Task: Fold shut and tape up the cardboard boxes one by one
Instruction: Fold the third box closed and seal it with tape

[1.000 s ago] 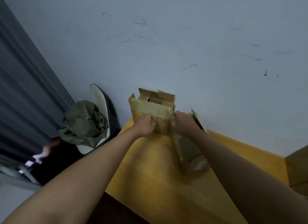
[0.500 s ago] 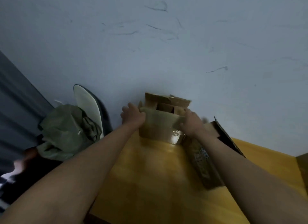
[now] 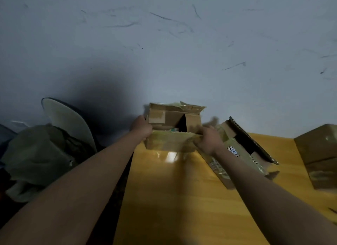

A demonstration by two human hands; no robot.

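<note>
A small cardboard box (image 3: 171,135) sits at the far end of a yellow wooden table (image 3: 182,199), right by a pale wall (image 3: 164,53). Its top is open, and the back flap (image 3: 173,113) stands up with bits of old tape on it. The left hand (image 3: 141,129) holds the box's left top corner, with the fingers curled round the edge. The right hand (image 3: 207,139) holds the right end of the front flap, fingers bent over it and gripping it. Just beside the right hand lies a second box (image 3: 242,153) on its side, open, with a striped sticker on it. A third box (image 3: 317,153) stands well apart at the right edge. Off the table on the left there is a green cloth (image 3: 36,157) resting on a white chair (image 3: 67,120).
</note>
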